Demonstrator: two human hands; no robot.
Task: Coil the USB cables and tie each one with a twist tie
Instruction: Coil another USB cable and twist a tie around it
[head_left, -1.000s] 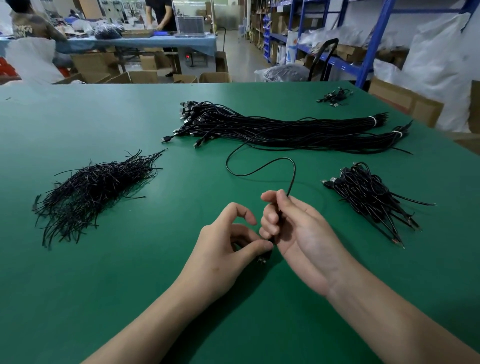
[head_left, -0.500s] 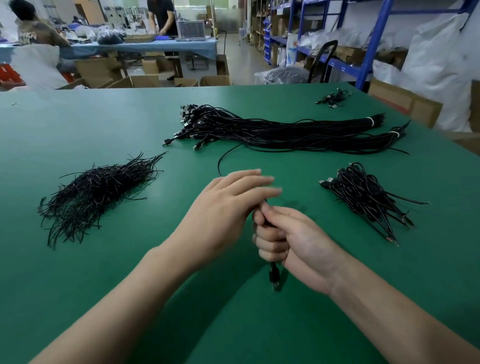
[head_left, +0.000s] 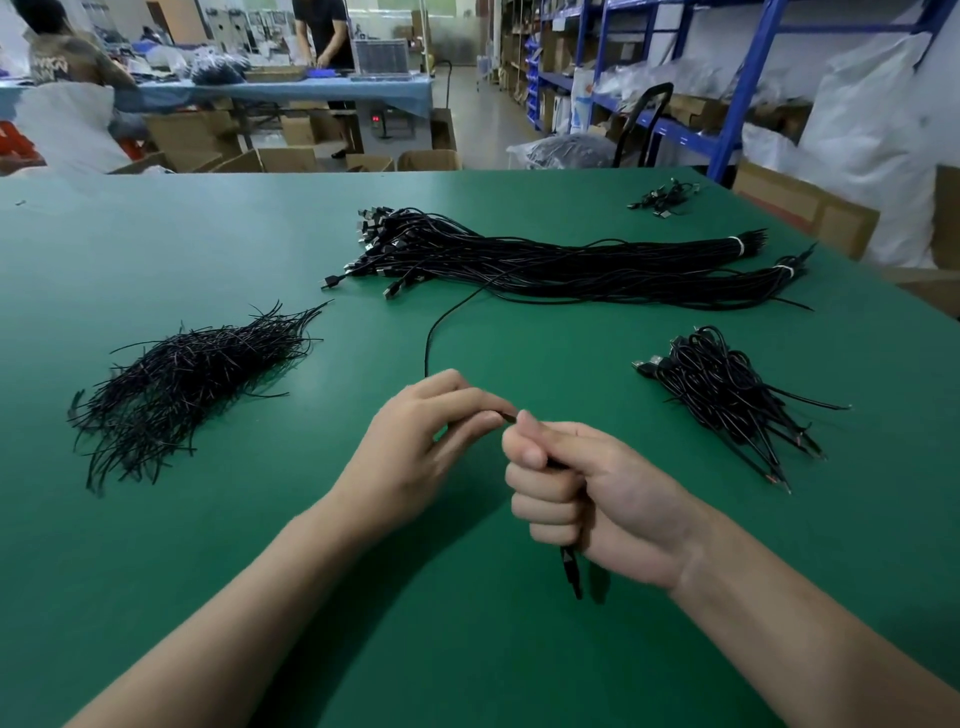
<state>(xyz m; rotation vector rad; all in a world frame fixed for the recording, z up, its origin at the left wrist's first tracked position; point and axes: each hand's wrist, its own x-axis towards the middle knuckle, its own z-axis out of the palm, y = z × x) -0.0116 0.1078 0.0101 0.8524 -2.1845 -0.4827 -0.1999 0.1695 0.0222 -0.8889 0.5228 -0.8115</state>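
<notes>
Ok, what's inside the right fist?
The right hand grips the USB cable: its plug hangs out below the fist, and the left hand pinches the cable just above it. Whether loops are wound inside is hidden.

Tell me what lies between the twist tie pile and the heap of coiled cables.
Head view: the left hand and right hand, holding one loose cable above the green table; nothing else.

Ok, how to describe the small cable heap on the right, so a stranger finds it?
On the green table, look just right of the right hand. The small cable heap lies there, short and bunched, unlike the long straight bundles behind it.
</notes>
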